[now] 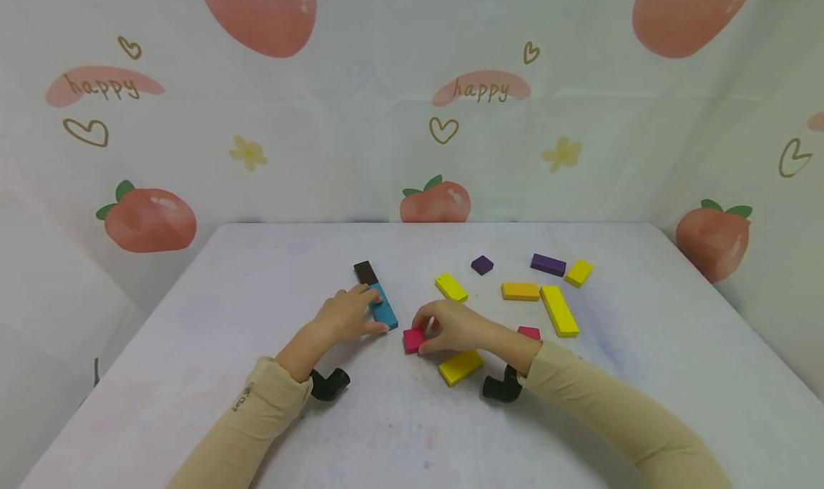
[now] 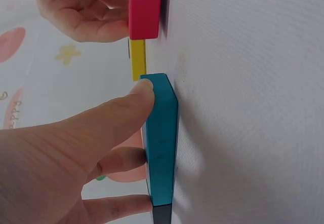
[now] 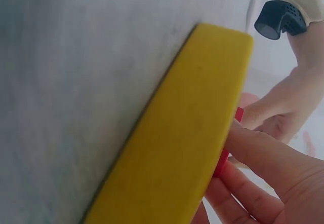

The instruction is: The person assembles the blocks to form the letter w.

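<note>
In the head view my left hand (image 1: 344,314) lies over a blue block (image 1: 384,312) that is lined up end to end with a black block (image 1: 364,272). Seen from the left wrist, the thumb touches the near end of the blue block (image 2: 162,143), and two fairly straight fingers rest farther along its edge. My right hand (image 1: 453,324) pinches a small red block (image 1: 413,341) between thumb and fingers, just right of the blue one. A yellow block (image 1: 460,367) lies below the right hand and fills much of the right wrist view.
Beyond the right hand are a short yellow block (image 1: 451,287), an orange block (image 1: 520,292), a long yellow block (image 1: 559,311), another yellow block (image 1: 579,273) and two purple blocks (image 1: 482,264). A second red block (image 1: 529,333) shows partly behind the right forearm. Black wrist mounts (image 1: 330,385) hang under both wrists.
</note>
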Demonstrator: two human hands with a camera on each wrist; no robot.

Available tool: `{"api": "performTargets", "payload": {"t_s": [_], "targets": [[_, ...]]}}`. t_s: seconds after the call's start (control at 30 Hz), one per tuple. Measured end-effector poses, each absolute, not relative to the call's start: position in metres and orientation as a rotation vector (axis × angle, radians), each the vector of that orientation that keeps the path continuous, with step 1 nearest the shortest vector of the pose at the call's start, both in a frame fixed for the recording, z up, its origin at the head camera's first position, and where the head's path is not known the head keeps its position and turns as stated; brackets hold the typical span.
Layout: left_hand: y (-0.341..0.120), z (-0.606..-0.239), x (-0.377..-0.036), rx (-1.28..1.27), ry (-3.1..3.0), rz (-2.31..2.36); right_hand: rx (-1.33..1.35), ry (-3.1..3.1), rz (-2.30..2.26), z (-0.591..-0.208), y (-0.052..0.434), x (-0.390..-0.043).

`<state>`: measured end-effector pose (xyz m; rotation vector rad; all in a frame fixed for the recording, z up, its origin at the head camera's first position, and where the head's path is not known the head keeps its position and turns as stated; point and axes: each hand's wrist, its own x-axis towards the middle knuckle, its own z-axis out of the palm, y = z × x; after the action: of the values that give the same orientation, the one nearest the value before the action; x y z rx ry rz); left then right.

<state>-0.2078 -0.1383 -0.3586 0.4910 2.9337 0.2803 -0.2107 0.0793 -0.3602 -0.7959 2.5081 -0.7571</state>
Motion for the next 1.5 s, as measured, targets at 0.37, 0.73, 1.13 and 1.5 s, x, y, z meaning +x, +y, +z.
{"api": "performTargets", "payload": {"t_s": [0.37,0.73,1.13,1.5], "targets": [[-0.138,-0.359,-0.208,0.487,2.931,0.280,-0.749,2.548,-0.764,-0.363,0.076,-0.217],[-0.139,-0.360,-0.208,0.501,2.932,0.284,-0.728,2.579,-0.746,-0.363,0.069,-0.217],[-0.138,-0.360,-0.208,0.494,2.933,0.284,-0.703,2.586,-0.742,-0.364,0.064,-0.219],[-0.137,-0.358,-0.208,0.480,2.932,0.288,-0.704,2.595,-0.730,-0.364,0.062,-0.220]]}}
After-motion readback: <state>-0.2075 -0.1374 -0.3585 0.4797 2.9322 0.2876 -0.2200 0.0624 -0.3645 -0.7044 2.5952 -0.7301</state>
